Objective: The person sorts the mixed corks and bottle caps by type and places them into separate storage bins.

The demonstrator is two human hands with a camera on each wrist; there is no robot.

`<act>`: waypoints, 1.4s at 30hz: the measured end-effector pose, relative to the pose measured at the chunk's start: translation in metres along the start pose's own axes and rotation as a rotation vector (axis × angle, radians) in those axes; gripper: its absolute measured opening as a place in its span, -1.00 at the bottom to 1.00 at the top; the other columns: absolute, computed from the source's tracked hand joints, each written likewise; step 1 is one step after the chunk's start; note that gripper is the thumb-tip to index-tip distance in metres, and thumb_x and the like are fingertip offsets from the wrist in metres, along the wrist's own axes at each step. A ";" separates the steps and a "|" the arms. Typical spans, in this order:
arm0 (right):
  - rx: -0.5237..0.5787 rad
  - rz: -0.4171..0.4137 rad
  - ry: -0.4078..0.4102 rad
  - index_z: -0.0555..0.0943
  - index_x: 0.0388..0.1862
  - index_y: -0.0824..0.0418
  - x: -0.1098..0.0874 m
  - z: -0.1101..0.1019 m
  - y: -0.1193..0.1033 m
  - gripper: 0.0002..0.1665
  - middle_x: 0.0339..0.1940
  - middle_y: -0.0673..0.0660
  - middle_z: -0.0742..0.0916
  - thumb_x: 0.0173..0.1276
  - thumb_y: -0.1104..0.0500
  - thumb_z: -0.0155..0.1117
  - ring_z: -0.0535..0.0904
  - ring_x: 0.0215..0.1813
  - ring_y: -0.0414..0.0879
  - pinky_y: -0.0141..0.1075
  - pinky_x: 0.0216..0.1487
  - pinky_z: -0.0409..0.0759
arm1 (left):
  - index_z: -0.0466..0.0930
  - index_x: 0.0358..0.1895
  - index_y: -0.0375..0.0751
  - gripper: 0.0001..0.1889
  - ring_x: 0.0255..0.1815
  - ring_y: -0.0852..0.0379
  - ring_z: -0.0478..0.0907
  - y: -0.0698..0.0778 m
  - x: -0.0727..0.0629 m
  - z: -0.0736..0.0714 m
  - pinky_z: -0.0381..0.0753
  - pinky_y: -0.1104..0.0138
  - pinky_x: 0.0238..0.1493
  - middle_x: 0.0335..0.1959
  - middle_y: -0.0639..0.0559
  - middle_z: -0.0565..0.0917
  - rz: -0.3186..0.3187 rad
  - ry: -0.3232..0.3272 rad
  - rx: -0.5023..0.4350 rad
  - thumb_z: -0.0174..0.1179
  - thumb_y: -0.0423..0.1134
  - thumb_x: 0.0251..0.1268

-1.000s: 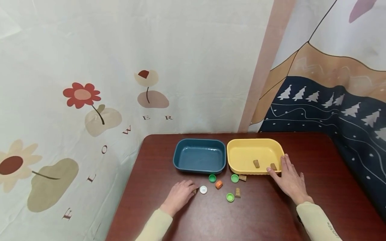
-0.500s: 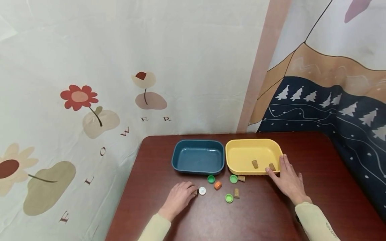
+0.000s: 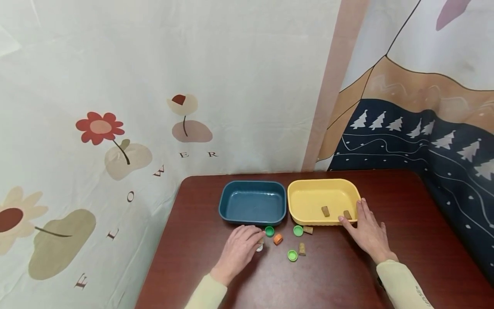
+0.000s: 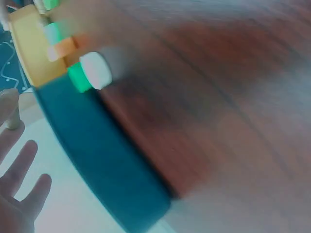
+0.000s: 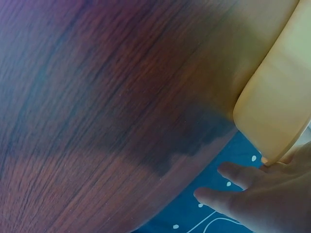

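Observation:
My left hand [image 3: 240, 249] pinches a cork [image 4: 13, 118] between thumb and fingertips; the head view shows only a sliver of it. Below those fingertips lies a white bottle cap [image 4: 96, 71], partly covered in the head view. My right hand [image 3: 368, 234] rests at the near right corner of the yellow tray [image 3: 295, 198], its thumb on the front rim and its straight fingers along the right side. Inside that tray lie two corks, one in the middle [image 3: 325, 211] and another cork [image 3: 347, 214] near the thumb.
A blue tray [image 3: 252, 184] stands left of the yellow one. In front of them lie a dark green cap [image 3: 269, 231], an orange cap [image 3: 278, 239], a green cap [image 3: 298, 231], a lime cap [image 3: 292, 255] and two corks, one upper [image 3: 308, 230] and one lower cork [image 3: 302, 249].
My left hand has picked the cork up off the table and moved right and away from me, over the white cap. The right hand stays at the yellow tray.

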State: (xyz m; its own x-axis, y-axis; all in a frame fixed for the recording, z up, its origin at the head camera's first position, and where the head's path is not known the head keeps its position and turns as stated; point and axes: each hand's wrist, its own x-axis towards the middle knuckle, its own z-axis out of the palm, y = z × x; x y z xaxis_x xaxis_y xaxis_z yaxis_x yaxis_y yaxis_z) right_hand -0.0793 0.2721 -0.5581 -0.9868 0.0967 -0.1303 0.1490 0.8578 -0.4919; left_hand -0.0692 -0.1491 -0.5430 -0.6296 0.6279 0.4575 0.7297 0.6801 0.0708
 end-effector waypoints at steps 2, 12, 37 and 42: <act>0.001 0.000 0.005 -0.20 0.68 0.42 0.000 0.001 0.001 0.28 0.69 0.44 -0.13 0.49 -0.53 -0.12 0.02 0.52 0.64 0.65 0.30 -0.13 | 0.75 0.13 0.00 -0.57 0.21 0.05 0.59 0.004 0.007 0.000 0.53 0.00 0.26 0.06 0.12 0.71 0.000 0.015 0.004 0.53 -0.25 0.15; 0.011 0.002 0.007 -0.21 0.68 0.42 0.002 0.003 0.001 0.30 0.69 0.43 -0.11 0.48 -0.54 -0.11 0.01 0.53 0.62 0.64 0.30 -0.14 | 0.75 0.16 0.03 -0.53 0.43 0.02 0.48 0.025 0.044 0.010 0.35 -0.19 0.41 0.07 0.13 0.72 -0.013 0.074 0.000 0.57 -0.23 0.13; 0.010 -0.011 0.014 -0.23 0.68 0.41 0.003 0.006 0.005 0.29 0.69 0.42 -0.14 0.49 -0.53 -0.12 0.01 0.55 0.59 0.65 0.30 -0.13 | 0.70 0.21 0.19 -0.67 0.44 0.11 0.46 0.054 0.138 0.070 0.33 -0.11 0.46 0.12 0.23 0.70 -0.032 -0.087 0.127 0.35 -0.08 0.42; 0.001 -0.006 0.011 -0.21 0.68 0.41 0.003 0.006 0.003 0.29 0.70 0.41 -0.14 0.48 -0.54 -0.11 0.02 0.56 0.57 0.64 0.31 -0.12 | 0.73 0.18 0.19 -0.69 0.41 0.08 0.49 0.053 0.149 0.078 0.40 -0.13 0.40 0.10 0.22 0.72 -0.067 -0.141 0.133 0.35 -0.08 0.42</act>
State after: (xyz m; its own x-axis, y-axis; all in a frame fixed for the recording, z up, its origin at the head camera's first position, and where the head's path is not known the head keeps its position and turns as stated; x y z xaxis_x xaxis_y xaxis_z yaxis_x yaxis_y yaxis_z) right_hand -0.0811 0.2715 -0.5648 -0.9883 0.0968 -0.1182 0.1430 0.8580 -0.4933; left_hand -0.1453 0.0098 -0.5398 -0.7133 0.6204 0.3261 0.6494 0.7601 -0.0255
